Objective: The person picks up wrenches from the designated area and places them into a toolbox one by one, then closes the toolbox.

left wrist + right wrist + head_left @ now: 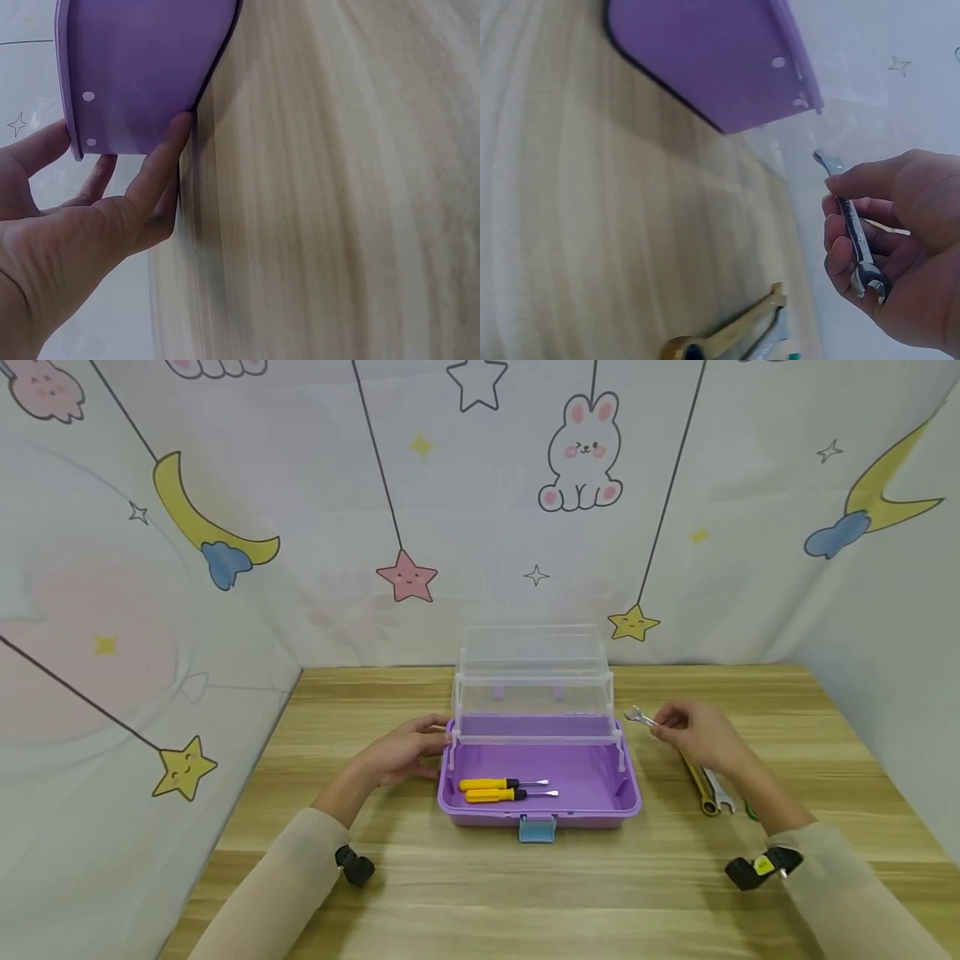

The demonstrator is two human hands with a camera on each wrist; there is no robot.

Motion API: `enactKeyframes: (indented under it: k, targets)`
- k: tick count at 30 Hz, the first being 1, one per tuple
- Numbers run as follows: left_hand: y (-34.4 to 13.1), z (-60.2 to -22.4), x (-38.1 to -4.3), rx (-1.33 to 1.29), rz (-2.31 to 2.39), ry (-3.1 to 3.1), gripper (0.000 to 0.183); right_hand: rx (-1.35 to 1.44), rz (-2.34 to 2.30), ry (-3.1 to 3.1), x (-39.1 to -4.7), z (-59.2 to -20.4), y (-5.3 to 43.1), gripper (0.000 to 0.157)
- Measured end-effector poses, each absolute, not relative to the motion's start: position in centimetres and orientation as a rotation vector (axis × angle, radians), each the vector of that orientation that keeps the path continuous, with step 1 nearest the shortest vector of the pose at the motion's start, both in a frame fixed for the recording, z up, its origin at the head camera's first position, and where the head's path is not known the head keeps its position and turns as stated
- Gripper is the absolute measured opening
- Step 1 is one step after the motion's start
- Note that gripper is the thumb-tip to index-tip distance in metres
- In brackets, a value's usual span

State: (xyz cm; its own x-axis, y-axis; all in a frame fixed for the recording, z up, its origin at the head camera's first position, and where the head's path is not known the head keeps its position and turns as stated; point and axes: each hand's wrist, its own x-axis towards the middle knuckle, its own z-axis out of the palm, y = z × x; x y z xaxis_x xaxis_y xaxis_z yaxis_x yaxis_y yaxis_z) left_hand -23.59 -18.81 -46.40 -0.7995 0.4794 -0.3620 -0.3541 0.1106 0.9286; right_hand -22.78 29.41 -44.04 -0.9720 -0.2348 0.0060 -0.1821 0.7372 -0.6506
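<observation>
A purple toolbox (538, 820) stands with its clear lid (532, 647) raised and a clear tray (534, 693) lifted. Two yellow-handled screwdrivers (489, 784) lie side by side inside. At the box's left end, my left hand (408, 749) holds the back corner; in the left wrist view, the thumb (166, 146) lies against the side wall, with fingers around the corner. To the right of the box, my right hand (701, 733) pinches a small silver wrench (855, 229) between thumb and fingers, held above the table.
A gold ratchet wrench (705, 792) and a larger silver wrench (723, 797) lie right of the box, partly under the right forearm. A green item (751, 811) there is mostly hidden. Behind the wooden table (480, 893) hangs a printed cloth (495, 527).
</observation>
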Motion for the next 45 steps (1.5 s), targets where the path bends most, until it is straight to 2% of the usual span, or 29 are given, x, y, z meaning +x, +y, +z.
enactKeyframes:
  k: [16,24,33,45]
  targets:
    - [-18.6,-46.5,-23.6,0.123,1.758,1.807,0.046,-0.611,-1.058,2.807,-22.9,-39.2,26.9,0.015]
    - [-18.6,-46.5,-23.5,0.114,1.76,1.815,0.048,-0.779,-1.003,2.832,-23.3,-39.5,24.0,0.015]
    - [-18.7,-46.7,-23.6,0.129,1.763,1.811,0.049,-0.845,-1.035,2.8,-24.1,-39.7,21.2,0.008]
    - [-18.6,-46.6,-23.5,0.116,1.756,1.833,0.046,-0.894,-1.123,2.781,-24.8,-40.6,17.8,0.01]
